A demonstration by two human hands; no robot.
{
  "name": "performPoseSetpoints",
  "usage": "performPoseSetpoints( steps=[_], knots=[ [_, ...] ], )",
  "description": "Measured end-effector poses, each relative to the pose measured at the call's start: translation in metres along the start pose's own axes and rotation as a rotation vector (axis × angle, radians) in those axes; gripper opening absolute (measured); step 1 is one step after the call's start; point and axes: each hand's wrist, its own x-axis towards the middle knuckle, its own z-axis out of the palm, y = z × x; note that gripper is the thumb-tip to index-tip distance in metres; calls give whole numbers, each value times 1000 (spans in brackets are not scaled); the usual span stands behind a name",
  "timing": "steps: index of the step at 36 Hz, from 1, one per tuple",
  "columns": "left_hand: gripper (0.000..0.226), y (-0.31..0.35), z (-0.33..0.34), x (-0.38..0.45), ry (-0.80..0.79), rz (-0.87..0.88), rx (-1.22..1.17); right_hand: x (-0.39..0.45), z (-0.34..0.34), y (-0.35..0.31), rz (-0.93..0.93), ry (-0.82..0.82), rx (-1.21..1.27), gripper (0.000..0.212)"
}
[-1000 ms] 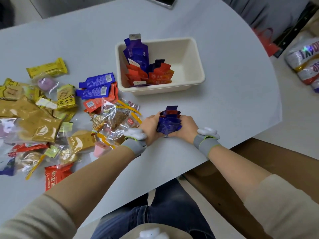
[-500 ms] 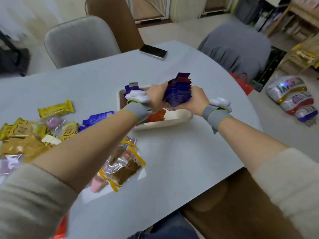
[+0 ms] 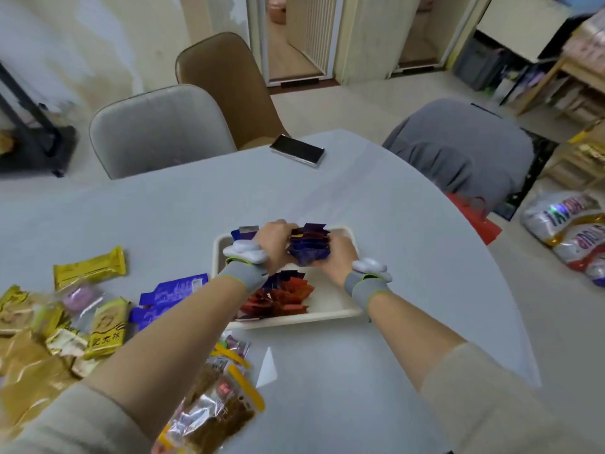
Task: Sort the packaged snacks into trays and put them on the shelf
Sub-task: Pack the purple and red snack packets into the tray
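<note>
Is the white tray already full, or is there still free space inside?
Not full. The tray holds red and purple packets at its left side; bare white floor shows at the right.

One tray (image 3: 340, 309), three chairs (image 3: 157, 126), one phone (image 3: 297, 154).

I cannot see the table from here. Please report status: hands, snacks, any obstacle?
Left hand and right hand grip one stack of purple packets. Stack is above the white tray, over red packets. No obstacle seen.

purple packets (image 3: 307, 253), cream tray (image 3: 330, 309), grey table (image 3: 376, 355)
</note>
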Motion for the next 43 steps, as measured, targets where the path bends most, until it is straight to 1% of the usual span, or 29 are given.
performPoseSetpoints(
  steps=[1,4,6,8,10,13,14,15,17,19,21,23,26,29,33,37,39,43],
  knots=[
    [45,-3,1,2,-16,-5,33,6,5,3,10,-14,-13,39],
    [56,-9,5,1,-53,-36,201,17,17,9,15,-50,-75,23],
    [56,-9,8,0,-62,-31,300,19,19,10,17,-59,-112,22],
    [56,-11,9,3,-86,-41,349,23,23,11,39,-62,-108,23],
    [52,-14,7,8,-137,-40,367,26,29,11,60,-74,-83,23],
    [37,-27,9,14,-214,21,427,28,37,13,67,-137,-67,19],
    [36,-32,9,15,-248,18,431,28,39,14,57,-149,-69,19],
    [38,-37,10,16,-279,13,429,29,40,15,44,-156,-67,21],
    [51,-41,8,18,-330,33,437,30,42,15,18,-173,-48,28],
    [65,-43,3,19,-326,44,420,30,43,14,3,-203,-27,32],
    [67,-40,-4,20,-291,58,360,30,42,13,-2,-215,-17,32],
    [62,-35,-11,20,-306,78,305,31,43,12,29,-226,3,26],
    [48,-25,-19,21,-300,120,299,35,45,11,58,-243,-42,5],
    [31,-20,-20,22,-317,122,282,38,44,12,76,-267,-65,11],
    [31,-17,-17,28,-361,123,256,37,45,18,105,-270,-44,13],
    [30,-14,-22,30,-365,102,230,38,52,18,104,-260,-80,17],
    [27,-14,-25,32,-402,76,254,37,54,19,82,-259,-110,4],
    [28,-15,-32,35,-469,37,283,38,54,20,49,-277,-134,23]
  ],
)
